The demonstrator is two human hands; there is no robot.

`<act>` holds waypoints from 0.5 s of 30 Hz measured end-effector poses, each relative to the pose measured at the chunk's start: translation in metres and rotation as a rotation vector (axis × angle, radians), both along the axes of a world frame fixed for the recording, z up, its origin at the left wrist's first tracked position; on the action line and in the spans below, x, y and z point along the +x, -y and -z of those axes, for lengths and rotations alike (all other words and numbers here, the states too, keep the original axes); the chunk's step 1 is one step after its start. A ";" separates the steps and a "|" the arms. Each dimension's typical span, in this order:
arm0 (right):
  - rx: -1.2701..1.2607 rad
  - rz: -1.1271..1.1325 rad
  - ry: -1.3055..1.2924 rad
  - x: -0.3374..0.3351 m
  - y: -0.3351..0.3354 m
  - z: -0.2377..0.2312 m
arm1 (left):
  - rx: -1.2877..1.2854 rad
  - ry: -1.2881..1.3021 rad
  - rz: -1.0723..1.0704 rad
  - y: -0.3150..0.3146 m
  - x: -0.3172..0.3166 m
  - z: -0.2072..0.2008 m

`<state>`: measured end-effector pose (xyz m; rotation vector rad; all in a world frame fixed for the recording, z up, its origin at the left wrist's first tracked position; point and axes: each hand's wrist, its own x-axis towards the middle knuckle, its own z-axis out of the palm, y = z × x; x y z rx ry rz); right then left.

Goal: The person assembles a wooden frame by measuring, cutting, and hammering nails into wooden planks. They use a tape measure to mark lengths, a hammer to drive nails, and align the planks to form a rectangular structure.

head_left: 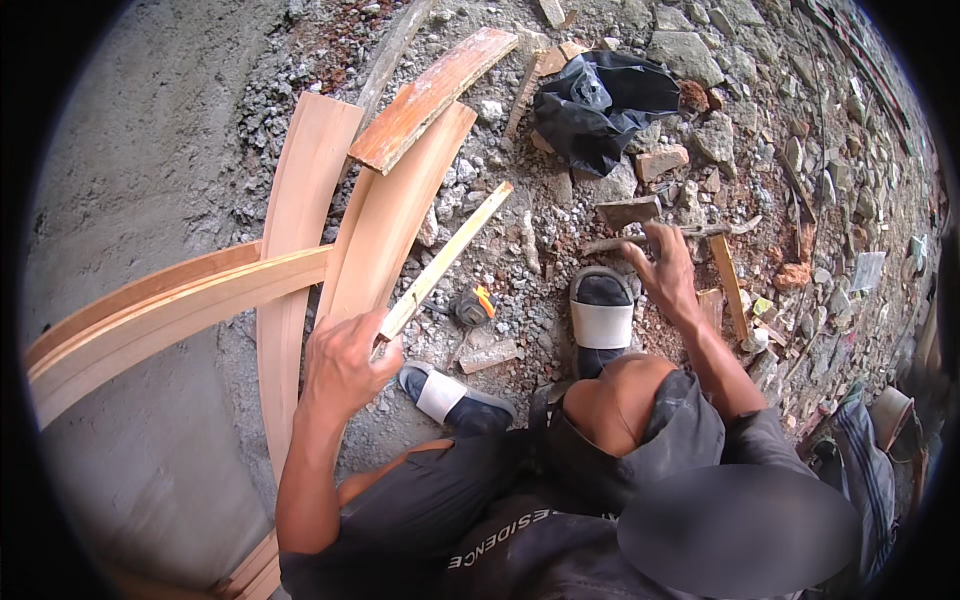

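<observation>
My left hand point(345, 362) is closed round the near end of a thin, pale wooden strip point(447, 258), which slants up and away to the right. Beneath and beside it lie long, smooth wooden boards point(395, 215). On the rubble, my right hand point(667, 268) reaches over a long, thin tool point(708, 230) with a pointed end; its thumb and fingers are apart. Whether the fingertips touch the tool I cannot tell. A wooden piece like a handle point(730, 285) lies beside that wrist. Between my feet and the strip sits a tape measure point(473, 306).
A weathered reddish plank point(435, 100) rests across the boards. Other long boards point(180, 310) extend left over grey concrete point(130, 170). A black plastic bag point(605, 110) lies ahead among broken stones point(685, 58). My sandalled feet point(603, 318) stand on rubble; cloth point(862, 455) lies at right.
</observation>
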<state>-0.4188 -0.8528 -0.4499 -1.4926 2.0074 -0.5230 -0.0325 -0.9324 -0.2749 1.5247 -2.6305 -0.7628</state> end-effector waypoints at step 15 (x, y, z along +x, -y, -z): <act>0.235 -0.048 -0.097 -0.022 -0.030 0.013 | -0.153 0.117 0.129 0.011 -0.013 0.002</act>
